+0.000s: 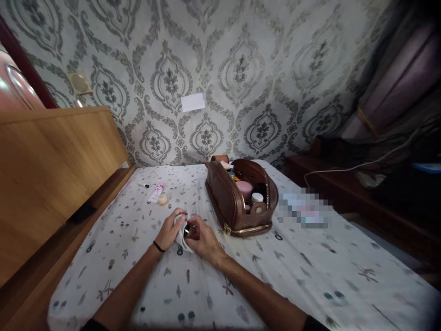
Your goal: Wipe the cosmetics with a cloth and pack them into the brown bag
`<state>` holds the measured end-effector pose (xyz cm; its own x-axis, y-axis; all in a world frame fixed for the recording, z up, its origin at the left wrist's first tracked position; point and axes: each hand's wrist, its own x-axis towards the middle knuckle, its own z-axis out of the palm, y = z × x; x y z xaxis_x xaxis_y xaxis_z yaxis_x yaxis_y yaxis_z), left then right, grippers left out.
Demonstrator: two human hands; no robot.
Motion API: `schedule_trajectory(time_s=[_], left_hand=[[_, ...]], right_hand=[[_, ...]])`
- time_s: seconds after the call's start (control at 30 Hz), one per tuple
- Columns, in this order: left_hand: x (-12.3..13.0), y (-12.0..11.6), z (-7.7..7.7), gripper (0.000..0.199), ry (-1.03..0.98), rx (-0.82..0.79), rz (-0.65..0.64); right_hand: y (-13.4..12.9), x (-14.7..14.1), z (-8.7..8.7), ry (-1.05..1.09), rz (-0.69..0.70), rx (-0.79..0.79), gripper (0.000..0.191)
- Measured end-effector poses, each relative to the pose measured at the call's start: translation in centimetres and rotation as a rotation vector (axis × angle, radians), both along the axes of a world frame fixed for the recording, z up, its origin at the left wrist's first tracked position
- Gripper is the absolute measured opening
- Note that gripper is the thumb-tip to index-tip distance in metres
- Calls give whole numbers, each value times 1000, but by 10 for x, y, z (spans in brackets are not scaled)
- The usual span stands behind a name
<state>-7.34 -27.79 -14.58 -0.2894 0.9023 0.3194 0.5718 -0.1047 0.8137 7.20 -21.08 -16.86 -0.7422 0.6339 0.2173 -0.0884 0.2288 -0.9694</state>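
Note:
My left hand (170,230), with a black band at the wrist, is closed around a white cloth (181,236). Between both hands is a small dark, shiny container (187,230), partly covered by the cloth and fingers; its kind does not show clearly. The fingers of my right hand (203,238) grip its right side. Just right of my hands stands a brown leather toiletry bag (222,193), unzipped. Inside it show a pink-lidded jar (244,188), a white-capped container (257,197) and other small items.
A pink-and-white tube (157,192), a small cream-coloured jar (162,199) and a thin dark-tipped item (144,185) lie left on the patterned sheet. A blurred-out object (306,209) lies right of the bag. A wooden panel (62,170) borders the left, a patterned wall (220,82) the back.

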Motion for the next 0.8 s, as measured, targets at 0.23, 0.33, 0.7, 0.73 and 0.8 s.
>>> schedule_trajectory(time_s=[0.23, 0.33, 0.7, 0.73, 0.8], left_hand=[[5, 2, -2, 32, -36, -4, -32], [7, 3, -3, 31, -62, 16, -7], [1, 4, 0, 47, -297, 4, 113], [2, 4, 0, 49, -309, 4, 108], [3, 4, 0, 53, -335, -3, 81]], right_hand=[[-3, 3, 1, -10, -49, 353, 44], [-5, 4, 0, -32, -31, 385, 39], [-8, 3, 9, 69, 22, 152, 42], [-8, 3, 10, 77, 15, 137, 40], [-9, 4, 10, 84, -13, 116, 39]])
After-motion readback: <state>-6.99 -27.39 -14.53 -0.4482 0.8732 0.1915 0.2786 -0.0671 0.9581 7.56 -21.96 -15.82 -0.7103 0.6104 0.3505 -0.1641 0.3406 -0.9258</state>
